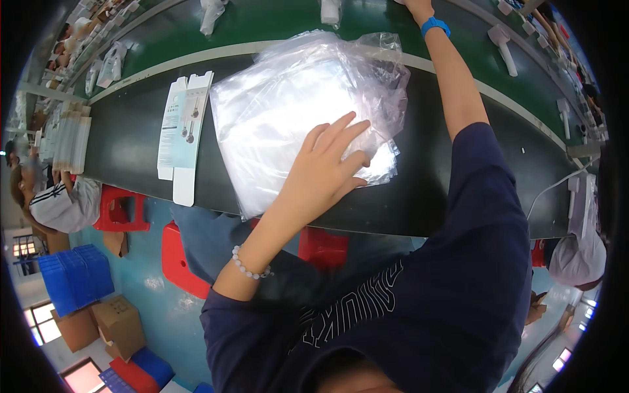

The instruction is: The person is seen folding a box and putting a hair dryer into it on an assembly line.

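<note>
Fingers (341, 128), left hand (321, 167): slightly bent, spread apart, laid over the film; thumb apart from the forefinger.
Fingers, right hand (419, 8): cut off by the upper limit of view; apart or together, cannot tell.
Film (275, 118): clear, glossy plastic in a loose, flat pile; smooth and roughly rectangular at left, crumpled along the right side.
Film location: middle of the worktop (121, 141), a dark, smooth surface; one corner reaches the near edge, crumpled portion overlaps the pale far edge.
Film axis: slanted, from the near edge at left toward the far edge at right.
Carton (180, 131): flat printed card, white and pale blue, just left of the film; long axis from far edge to near edge.
Belt (262, 27): green, beyond the far edge; carries white handled devices (503, 49).
Obstructions: left forearm (278, 226) crosses the near edge and covers part of the film; right forearm (458, 85) crosses the far edge.
</note>
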A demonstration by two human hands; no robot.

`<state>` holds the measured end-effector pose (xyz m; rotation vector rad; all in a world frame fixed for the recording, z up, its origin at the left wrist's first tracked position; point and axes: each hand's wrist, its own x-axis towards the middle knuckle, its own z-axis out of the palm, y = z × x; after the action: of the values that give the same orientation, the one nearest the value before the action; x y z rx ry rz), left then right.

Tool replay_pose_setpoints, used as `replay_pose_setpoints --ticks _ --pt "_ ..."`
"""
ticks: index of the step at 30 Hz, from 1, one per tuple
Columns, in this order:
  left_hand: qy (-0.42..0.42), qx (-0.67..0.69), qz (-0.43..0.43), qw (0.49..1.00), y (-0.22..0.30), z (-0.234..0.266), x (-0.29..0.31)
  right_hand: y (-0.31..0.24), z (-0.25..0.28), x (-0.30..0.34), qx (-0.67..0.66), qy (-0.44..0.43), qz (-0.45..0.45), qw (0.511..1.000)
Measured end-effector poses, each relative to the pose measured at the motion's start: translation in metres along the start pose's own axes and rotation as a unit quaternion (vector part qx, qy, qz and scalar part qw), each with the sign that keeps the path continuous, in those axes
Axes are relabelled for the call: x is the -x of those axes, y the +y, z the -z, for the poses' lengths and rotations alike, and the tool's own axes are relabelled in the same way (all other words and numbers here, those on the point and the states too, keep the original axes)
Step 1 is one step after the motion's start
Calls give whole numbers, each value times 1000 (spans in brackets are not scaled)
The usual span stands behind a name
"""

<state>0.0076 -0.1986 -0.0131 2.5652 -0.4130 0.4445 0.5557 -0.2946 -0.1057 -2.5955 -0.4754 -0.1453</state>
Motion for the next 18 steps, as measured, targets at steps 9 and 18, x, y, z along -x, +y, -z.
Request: replay_pose_setpoints --ticks 9,18 --pt "-1 -187 15 982 6 -18 14 -89 68 156 -507 204 278 790" --pt "78 -253 62 962 0 -33 21 -63 100 228 -676 96 73 727"
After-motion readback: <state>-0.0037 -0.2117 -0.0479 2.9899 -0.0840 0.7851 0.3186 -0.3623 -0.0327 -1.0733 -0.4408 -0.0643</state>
